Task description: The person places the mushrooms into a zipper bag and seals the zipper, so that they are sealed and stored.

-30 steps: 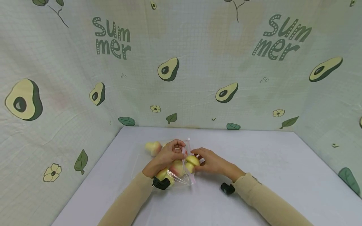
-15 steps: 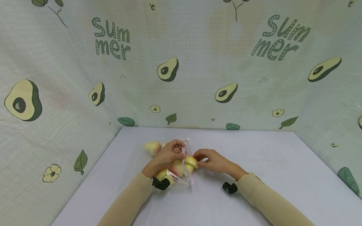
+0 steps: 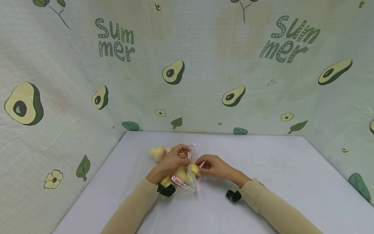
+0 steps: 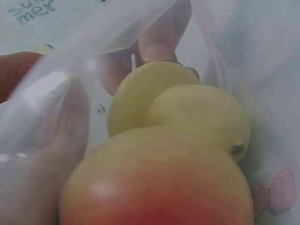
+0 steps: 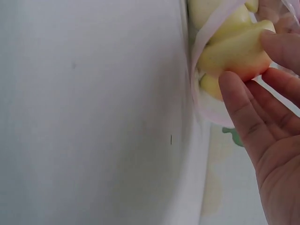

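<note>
A clear zip bag [image 3: 187, 184] with a pinkish rim lies on its side, its mouth facing right. My left hand [image 3: 170, 162] holds its upper rim between thumb and fingers. At the mouth, my right hand [image 3: 218, 167] pinches a yellow fruit with a red blush [image 5: 236, 51], partly inside the rim. The left wrist view, through the plastic, shows right fingertips [image 4: 157, 50] against a pale two-lobed fruit [image 4: 199, 112]. In front of it sits a larger yellow-red fruit [image 4: 154, 183]. More fruit lies under the left hand and wrist, partly hidden.
Another yellow-red fruit [image 3: 157, 152] lies behind the left hand at the bag's far left end. The white table [image 3: 263, 169] meets a hanging cloth [image 3: 204, 107] printed with avocados at the back. Black wrist cameras [image 3: 233, 195] sit on both wrists.
My right hand has shifted left slightly, and the yellow fruit has moved leftward, deeper into the bag's mouth. The left hand stays in place on the rim.
</note>
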The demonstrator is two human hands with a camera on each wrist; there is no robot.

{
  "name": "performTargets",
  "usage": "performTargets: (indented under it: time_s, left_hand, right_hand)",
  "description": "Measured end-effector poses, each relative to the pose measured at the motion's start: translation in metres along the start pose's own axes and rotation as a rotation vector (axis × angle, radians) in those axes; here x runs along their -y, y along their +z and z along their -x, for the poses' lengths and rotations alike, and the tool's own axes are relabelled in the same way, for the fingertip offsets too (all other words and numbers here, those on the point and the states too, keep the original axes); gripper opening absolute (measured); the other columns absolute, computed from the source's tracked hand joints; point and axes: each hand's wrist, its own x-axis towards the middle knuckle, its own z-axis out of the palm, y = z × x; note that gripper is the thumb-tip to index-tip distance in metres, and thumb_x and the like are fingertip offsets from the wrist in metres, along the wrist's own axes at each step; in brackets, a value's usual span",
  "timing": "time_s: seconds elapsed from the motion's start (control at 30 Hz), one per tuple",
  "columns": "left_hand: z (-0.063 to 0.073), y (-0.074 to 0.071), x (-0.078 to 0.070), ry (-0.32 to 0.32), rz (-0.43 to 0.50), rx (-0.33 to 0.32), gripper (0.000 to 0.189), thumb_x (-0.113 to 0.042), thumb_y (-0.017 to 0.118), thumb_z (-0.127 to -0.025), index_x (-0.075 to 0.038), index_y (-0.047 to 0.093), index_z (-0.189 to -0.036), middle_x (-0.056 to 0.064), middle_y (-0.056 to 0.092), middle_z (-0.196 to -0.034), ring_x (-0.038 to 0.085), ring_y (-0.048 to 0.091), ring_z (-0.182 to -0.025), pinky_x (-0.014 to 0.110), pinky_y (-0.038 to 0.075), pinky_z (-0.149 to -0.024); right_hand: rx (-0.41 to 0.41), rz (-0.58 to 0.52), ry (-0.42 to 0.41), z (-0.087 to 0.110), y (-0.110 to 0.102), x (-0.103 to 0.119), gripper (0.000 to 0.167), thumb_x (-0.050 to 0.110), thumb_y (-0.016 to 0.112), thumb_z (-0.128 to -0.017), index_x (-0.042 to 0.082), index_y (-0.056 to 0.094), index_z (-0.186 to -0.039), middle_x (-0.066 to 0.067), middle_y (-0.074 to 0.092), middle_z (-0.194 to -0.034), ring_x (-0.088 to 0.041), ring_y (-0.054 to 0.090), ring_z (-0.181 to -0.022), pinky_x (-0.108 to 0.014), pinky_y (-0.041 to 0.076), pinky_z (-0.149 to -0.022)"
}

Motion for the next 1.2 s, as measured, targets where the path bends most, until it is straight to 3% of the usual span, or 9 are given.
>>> performTargets:
  time_s: [0.33,0.43,0.67,0.97,1.2]
  left_hand:
    - [0.0,0.0,-0.001,-0.001,-0.014,0.003,0.052,0.009,0.066,-0.08,0.014,0.037,-0.123,0.009,0.046,-0.098,0.011,0.047,-0.07,0.022,0.044,-0.064]
    - [0.001,0.001,-0.001,0.005,-0.019,0.001,0.051,0.009,0.066,-0.08,0.014,0.037,-0.122,0.006,0.046,-0.096,0.011,0.047,-0.07,0.022,0.044,-0.064]
    - [0.001,0.005,-0.003,0.003,-0.055,-0.017,0.042,0.009,0.067,-0.078,0.001,0.046,-0.114,0.007,0.047,-0.096,0.012,0.049,-0.071,0.02,0.045,-0.063]
    - [0.0,0.005,-0.002,-0.008,-0.058,-0.019,0.051,0.011,0.066,-0.078,0.014,0.04,-0.121,0.006,0.046,-0.095,0.012,0.048,-0.073,0.019,0.045,-0.064]
    - [-0.001,0.006,-0.001,-0.014,-0.075,-0.037,0.049,0.011,0.067,-0.078,0.012,0.041,-0.12,0.007,0.045,-0.095,0.012,0.048,-0.073,0.02,0.046,-0.064]
  right_hand:
    - [-0.011,-0.017,-0.008,-0.003,0.006,0.001,0.023,0.016,0.073,-0.085,0.013,0.065,-0.107,0.001,0.064,-0.103,-0.019,0.063,-0.085,-0.031,0.053,-0.074]
    - [-0.013,-0.033,0.0,-0.005,0.009,0.001,0.024,0.01,0.073,-0.084,0.012,0.065,-0.106,0.001,0.063,-0.104,-0.018,0.063,-0.086,-0.03,0.053,-0.075]
    - [0.024,-0.044,-0.017,-0.008,0.015,0.004,0.021,0.005,0.07,-0.085,0.01,0.063,-0.104,-0.001,0.065,-0.101,-0.016,0.065,-0.089,-0.029,0.053,-0.077]
    - [0.007,-0.012,-0.002,-0.005,0.011,0.002,0.022,0.006,0.07,-0.085,0.006,0.064,-0.106,-0.004,0.065,-0.102,-0.016,0.065,-0.09,-0.029,0.052,-0.077]
    - [0.004,0.003,-0.005,-0.002,0.006,-0.002,0.023,0.008,0.07,-0.085,0.005,0.064,-0.107,-0.005,0.065,-0.102,-0.017,0.064,-0.09,-0.027,0.052,-0.076]
